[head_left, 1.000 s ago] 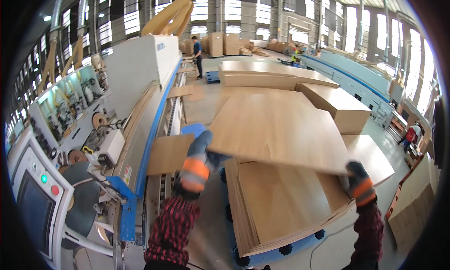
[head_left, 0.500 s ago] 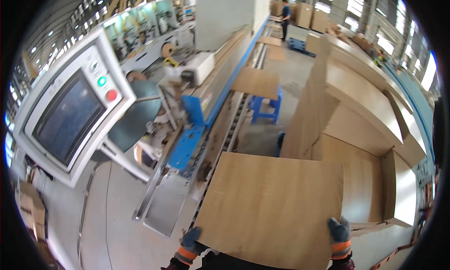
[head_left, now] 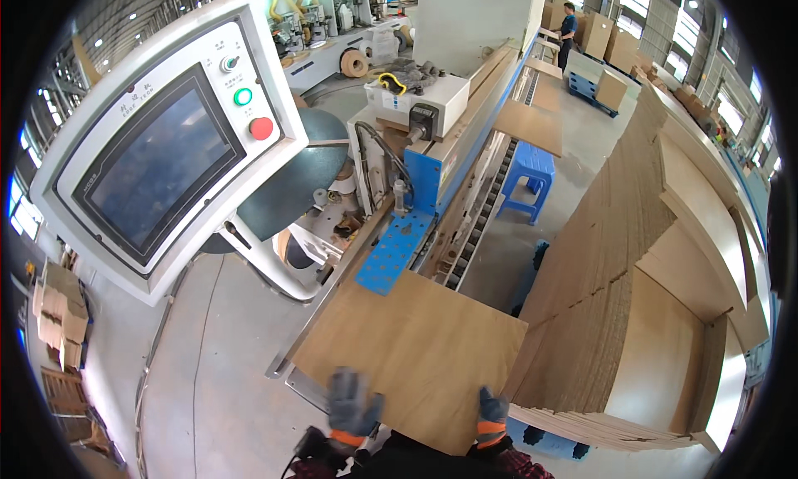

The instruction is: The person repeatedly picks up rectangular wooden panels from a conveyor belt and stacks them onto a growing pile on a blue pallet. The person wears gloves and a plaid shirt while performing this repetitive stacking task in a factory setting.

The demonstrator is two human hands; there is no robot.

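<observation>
A square wood-grain panel [head_left: 416, 346] lies on the infeed end of a long machine, its far left corner against a blue perforated plate [head_left: 396, 250]. My left hand [head_left: 349, 402], in a grey glove with an orange cuff, rests flat on the panel's near left part, fingers stretched out and thumb apart. At the panel's right edge, my gloved right hand [head_left: 492, 408] grips the board, thumb side up; its other fingers are mostly hidden. The roller chain track [head_left: 475, 238] runs away beyond the panel.
On the left stands a control screen [head_left: 158, 159] with a red button [head_left: 261, 129]. High stacks of panels [head_left: 598, 313] rise close on my right. A blue stool [head_left: 530, 180] sits beside the track under another board [head_left: 529, 127]. A person [head_left: 567, 37] stands far back.
The panel has moved left onto the machine's metal infeed end, against the blue plate. My left hand has gone from the panel's edge to its top. My view has shifted left.
</observation>
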